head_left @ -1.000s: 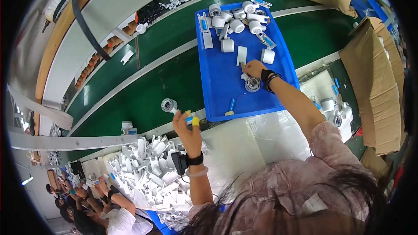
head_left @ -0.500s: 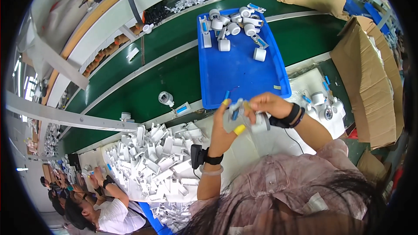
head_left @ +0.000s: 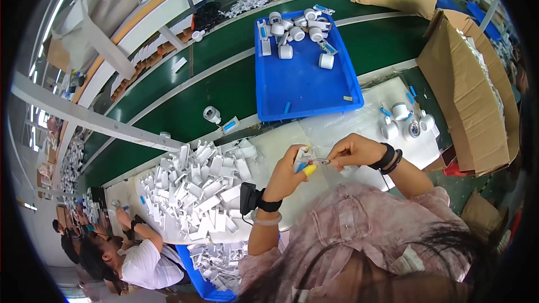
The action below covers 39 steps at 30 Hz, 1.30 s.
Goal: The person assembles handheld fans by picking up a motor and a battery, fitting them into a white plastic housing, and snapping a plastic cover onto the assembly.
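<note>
My left hand [head_left: 288, 173], with yellow covers on its thumb and a fingertip, is closed around a small white plastic housing [head_left: 301, 154] with a blue piece at its lower side. Close on its right, my right hand [head_left: 357, 151] pinches thin wires [head_left: 324, 161] that run toward the housing. Part of the housing is hidden by my left fingers. Both hands are above the pale work mat [head_left: 286, 140], in front of a blue tray [head_left: 306, 113].
The tray holds several white round lamp heads [head_left: 286, 51]. More lamp heads [head_left: 414, 129] lie at right, beside a cardboard box [head_left: 463, 90]. White housings [head_left: 208, 188] are heaped at left. Behind runs a green conveyor [head_left: 168, 104]. A co-worker [head_left: 143, 258] sits at far left.
My hands have come nearer to my body and lower in the picture. The white round part beneath my right hand is gone from there, and that hand now pinches wires. The view has shifted slightly.
</note>
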Each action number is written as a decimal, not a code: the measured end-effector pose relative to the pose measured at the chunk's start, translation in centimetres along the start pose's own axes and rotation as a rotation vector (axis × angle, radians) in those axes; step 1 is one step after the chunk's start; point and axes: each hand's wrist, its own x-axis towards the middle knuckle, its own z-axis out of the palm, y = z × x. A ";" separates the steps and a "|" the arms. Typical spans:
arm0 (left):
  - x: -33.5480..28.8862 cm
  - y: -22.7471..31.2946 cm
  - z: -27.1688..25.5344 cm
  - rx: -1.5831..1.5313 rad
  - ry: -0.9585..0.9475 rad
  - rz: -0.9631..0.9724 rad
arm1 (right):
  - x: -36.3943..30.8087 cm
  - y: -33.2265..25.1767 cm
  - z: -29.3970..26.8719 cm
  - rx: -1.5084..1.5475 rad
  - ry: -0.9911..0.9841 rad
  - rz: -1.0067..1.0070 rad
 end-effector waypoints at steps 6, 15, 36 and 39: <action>-1.1 -2.2 2.9 -0.325 0.017 0.162 | 0.1 3.0 3.3 -0.499 0.545 -0.402; -0.6 -1.7 5.3 -0.419 0.146 0.157 | -1.3 2.7 4.8 -0.505 0.776 -0.583; -2.9 0.4 7.3 -0.320 0.135 0.128 | -2.5 2.3 5.7 -0.633 0.804 -0.880; -2.4 -0.8 7.2 -0.188 0.158 0.207 | -2.5 2.5 5.6 -0.652 0.809 -0.894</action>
